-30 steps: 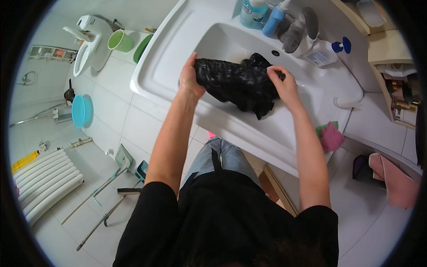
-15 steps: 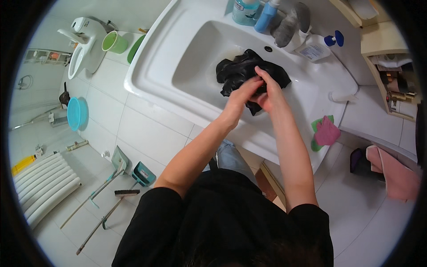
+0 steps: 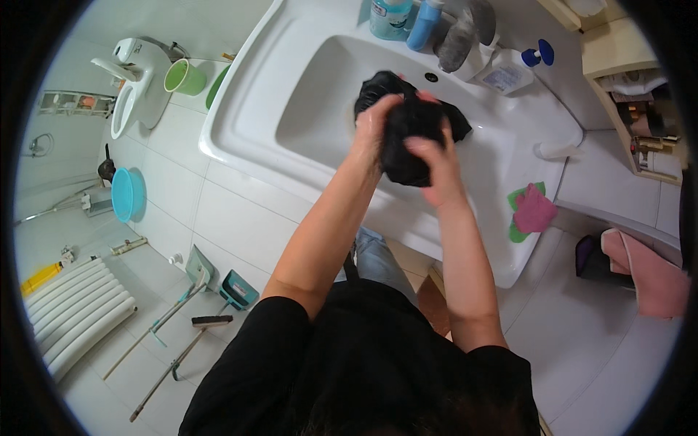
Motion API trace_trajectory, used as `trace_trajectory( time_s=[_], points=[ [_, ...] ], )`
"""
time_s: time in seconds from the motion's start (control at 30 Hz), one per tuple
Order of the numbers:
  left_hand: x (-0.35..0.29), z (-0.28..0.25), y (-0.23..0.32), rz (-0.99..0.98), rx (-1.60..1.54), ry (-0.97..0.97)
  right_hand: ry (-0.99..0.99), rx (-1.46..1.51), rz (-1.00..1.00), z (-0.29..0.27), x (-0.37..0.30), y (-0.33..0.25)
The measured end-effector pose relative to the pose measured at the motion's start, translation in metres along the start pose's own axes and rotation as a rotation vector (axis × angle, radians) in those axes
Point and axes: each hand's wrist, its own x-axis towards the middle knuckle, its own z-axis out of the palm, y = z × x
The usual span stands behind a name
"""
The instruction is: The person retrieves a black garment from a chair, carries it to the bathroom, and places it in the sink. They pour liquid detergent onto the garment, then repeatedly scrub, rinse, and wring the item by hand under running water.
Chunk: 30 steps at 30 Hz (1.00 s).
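Note:
A wet-looking black cloth (image 3: pixel 411 145) is bunched up between my hands over the white sink (image 3: pixel 309 102). My left hand (image 3: pixel 374 123) grips its left side with the fingers curled over the fabric. On the right side my right hand (image 3: pixel 436 160) has closed around the bundle, thumb across the front, slightly blurred. Part of the cloth spreads behind the bundle toward the basin's far side. What kind of garment or cloth it is cannot be made out.
Along the sink's back edge stand a teal bottle (image 3: pixel 390 18), a blue bottle (image 3: pixel 425 25) and a white pump bottle (image 3: pixel 509 71). Pink and green rags (image 3: pixel 534 209) lie on the right rim. A dustpan (image 3: pixel 238 289) and broom (image 3: pixel 211 320) rest at the lower left.
My hands were close together on the cloth and are now farther apart, with a thick part of it lifted and gathered between them. The view has shifted slightly.

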Motion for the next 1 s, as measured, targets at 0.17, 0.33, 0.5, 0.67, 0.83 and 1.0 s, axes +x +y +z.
trace_trajectory(
  time_s=[0.17,0.33,0.5,0.67,0.83,1.0],
  points=[
    [-0.007,-0.007,-0.022,0.059,-0.255,-0.037,0.213,-0.752,-0.53,0.028,0.01,0.022],
    [-0.005,-0.015,-0.037,0.074,-0.213,0.107,0.382,-1.0,-0.369,-0.018,0.062,0.036],
    [-0.021,-0.044,-0.024,0.002,-0.069,-0.006,0.219,-0.949,-0.531,0.029,-0.002,0.051],
    [-0.037,-0.041,-0.015,0.024,-0.076,0.158,0.267,-0.878,-0.266,0.023,0.023,0.059],
    [-0.049,-0.043,-0.028,0.015,-0.064,0.238,0.254,-0.802,-0.037,-0.003,0.057,0.07],
    [-0.046,-0.068,0.001,0.249,-0.083,0.012,0.207,-0.941,-0.06,0.021,0.071,0.08]
  ],
)
